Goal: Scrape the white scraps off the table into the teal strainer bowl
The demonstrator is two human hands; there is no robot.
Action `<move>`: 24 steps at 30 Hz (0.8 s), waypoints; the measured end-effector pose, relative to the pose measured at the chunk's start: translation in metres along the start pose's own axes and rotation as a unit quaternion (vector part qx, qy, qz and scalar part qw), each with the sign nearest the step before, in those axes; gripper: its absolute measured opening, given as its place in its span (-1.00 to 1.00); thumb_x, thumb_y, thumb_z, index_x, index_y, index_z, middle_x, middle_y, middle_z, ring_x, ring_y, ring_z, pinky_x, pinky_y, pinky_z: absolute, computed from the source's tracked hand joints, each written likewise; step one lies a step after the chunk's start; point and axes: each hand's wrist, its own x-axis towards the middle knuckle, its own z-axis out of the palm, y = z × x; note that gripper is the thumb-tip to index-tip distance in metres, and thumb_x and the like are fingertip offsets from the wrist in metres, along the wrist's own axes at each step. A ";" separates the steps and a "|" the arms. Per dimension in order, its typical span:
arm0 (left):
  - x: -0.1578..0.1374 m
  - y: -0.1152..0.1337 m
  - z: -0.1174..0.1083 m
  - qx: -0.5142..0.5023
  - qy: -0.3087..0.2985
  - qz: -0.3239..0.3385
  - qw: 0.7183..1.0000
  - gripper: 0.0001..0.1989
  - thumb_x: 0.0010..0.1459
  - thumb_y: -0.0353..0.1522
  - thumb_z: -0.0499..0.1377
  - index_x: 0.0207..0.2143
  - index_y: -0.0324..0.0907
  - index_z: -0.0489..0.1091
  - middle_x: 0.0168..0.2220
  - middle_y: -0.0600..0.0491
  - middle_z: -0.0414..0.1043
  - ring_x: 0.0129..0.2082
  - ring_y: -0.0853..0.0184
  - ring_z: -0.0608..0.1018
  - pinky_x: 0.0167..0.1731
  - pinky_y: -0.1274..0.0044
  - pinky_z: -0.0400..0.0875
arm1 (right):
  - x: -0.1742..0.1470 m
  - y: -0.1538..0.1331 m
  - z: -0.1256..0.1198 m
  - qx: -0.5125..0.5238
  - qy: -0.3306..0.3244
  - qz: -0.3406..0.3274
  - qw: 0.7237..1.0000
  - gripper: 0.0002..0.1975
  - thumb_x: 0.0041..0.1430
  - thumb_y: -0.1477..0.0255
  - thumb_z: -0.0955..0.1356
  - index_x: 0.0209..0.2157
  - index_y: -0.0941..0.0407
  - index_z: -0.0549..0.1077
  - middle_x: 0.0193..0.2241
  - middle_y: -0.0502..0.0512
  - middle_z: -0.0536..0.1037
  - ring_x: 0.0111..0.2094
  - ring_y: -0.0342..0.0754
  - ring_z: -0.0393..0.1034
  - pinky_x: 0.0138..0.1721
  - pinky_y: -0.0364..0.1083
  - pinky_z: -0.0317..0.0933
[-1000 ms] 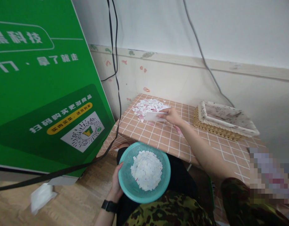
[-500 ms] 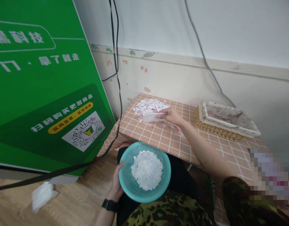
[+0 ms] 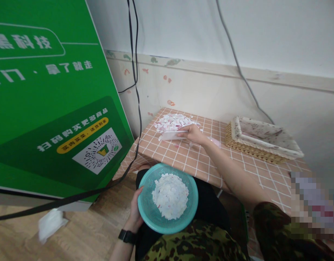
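My left hand grips the left rim of a round turquoise plastic colander, which rests over my lap. Inside it lies a heap of small white paper scraps. On the checked table, my right hand is closed on a flat white card-like scraper, held on edge. Just behind the scraper sits a pile of white and pink paper scraps. A pinkish, see-through piece lies on the cloth beside my right wrist.
A wicker basket with a flowered lining stands at the table's right. A green printed panel rises at the left, with black cables hanging before it. A white plastic bag lies on the wooden floor. A blurred patch covers the far right.
My right hand has moved slightly left with the scraper, along the front of the paper pile. More of the pinkish piece shows by my wrist. The colander and left hand stay put.
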 end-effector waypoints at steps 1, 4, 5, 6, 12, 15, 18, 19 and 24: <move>0.000 0.000 0.000 -0.003 -0.002 -0.002 1.000 -0.80 -0.04 -0.31 0.23 -0.35 -0.24 0.48 -0.44 0.01 0.57 -0.41 0.19 0.58 -0.27 0.36 0.44 | 0.000 0.000 -0.002 0.008 -0.011 0.000 1.000 -0.76 -0.01 0.33 0.39 -0.29 0.12 0.58 -0.37 0.05 0.60 -0.34 -0.06 0.45 -0.29 -0.09 0.31; 0.000 0.000 -0.001 -0.009 -0.004 -0.002 1.000 -0.80 -0.04 -0.31 0.23 -0.34 -0.24 0.48 -0.43 0.01 0.58 -0.40 0.19 0.58 -0.26 0.36 0.44 | -0.004 0.003 -0.011 0.032 -0.044 0.013 0.998 -0.76 -0.04 0.34 0.40 -0.30 0.13 0.58 -0.40 0.04 0.60 -0.38 -0.08 0.44 -0.29 -0.10 0.31; 0.000 0.000 -0.001 -0.009 -0.005 -0.001 1.000 -0.80 -0.03 -0.31 0.23 -0.34 -0.24 0.48 -0.42 0.01 0.58 -0.40 0.19 0.58 -0.26 0.36 0.44 | -0.005 0.004 -0.015 0.036 -0.053 0.018 0.998 -0.76 -0.06 0.34 0.41 -0.31 0.13 0.58 -0.42 0.04 0.60 -0.39 -0.08 0.44 -0.30 -0.10 0.31; 0.000 0.000 -0.002 -0.008 -0.007 0.001 1.000 -0.80 -0.03 -0.32 0.23 -0.34 -0.24 0.48 -0.42 0.00 0.58 -0.40 0.19 0.58 -0.26 0.36 0.44 | -0.007 0.004 -0.020 0.036 -0.066 0.021 0.997 -0.76 -0.07 0.34 0.42 -0.32 0.13 0.58 -0.43 0.04 0.60 -0.39 -0.09 0.44 -0.31 -0.11 0.31; 0.001 0.000 -0.003 -0.002 0.002 0.000 1.000 -0.80 -0.04 -0.32 0.23 -0.34 -0.24 0.49 -0.45 0.00 0.57 -0.43 0.20 0.58 -0.29 0.37 0.45 | -0.027 0.001 -0.041 -0.010 0.020 0.023 0.999 -0.74 -0.05 0.28 0.41 -0.34 0.14 0.59 -0.40 0.09 0.60 -0.38 -0.04 0.45 -0.33 -0.09 0.29; 0.001 0.000 -0.002 0.000 0.013 0.008 1.000 -0.80 -0.05 -0.32 0.23 -0.35 -0.23 0.48 -0.47 0.03 0.57 -0.46 0.24 0.57 -0.30 0.40 0.45 | -0.043 -0.005 -0.035 -0.052 0.132 0.061 0.988 -0.70 -0.02 0.25 0.39 -0.32 0.16 0.58 -0.38 0.12 0.60 -0.37 0.02 0.46 -0.36 -0.08 0.28; 0.000 0.000 0.000 -0.002 0.012 0.003 1.000 -0.81 -0.05 -0.32 0.23 -0.35 -0.23 0.48 -0.46 0.04 0.57 -0.45 0.26 0.57 -0.30 0.42 0.44 | -0.063 -0.016 -0.025 -0.102 0.216 0.102 0.966 -0.68 0.04 0.23 0.35 -0.26 0.15 0.58 -0.39 0.12 0.60 -0.40 0.06 0.47 -0.40 -0.06 0.26; 0.000 0.001 0.001 -0.002 0.009 0.001 1.000 -0.81 -0.06 -0.33 0.23 -0.35 -0.23 0.48 -0.45 0.03 0.57 -0.45 0.26 0.57 -0.29 0.42 0.44 | -0.071 -0.020 -0.022 -0.131 0.245 0.108 0.954 -0.67 0.06 0.23 0.33 -0.24 0.14 0.58 -0.39 0.13 0.60 -0.40 0.08 0.47 -0.39 -0.05 0.26; -0.001 0.000 0.000 0.001 0.004 0.006 1.000 -0.82 -0.05 -0.34 0.23 -0.35 -0.23 0.48 -0.45 0.02 0.57 -0.47 0.23 0.57 -0.31 0.38 0.46 | -0.102 -0.032 -0.011 -0.255 0.294 0.091 0.917 -0.69 0.15 0.29 0.26 -0.19 0.08 0.55 -0.35 0.16 0.60 -0.37 0.08 0.46 -0.35 -0.03 0.22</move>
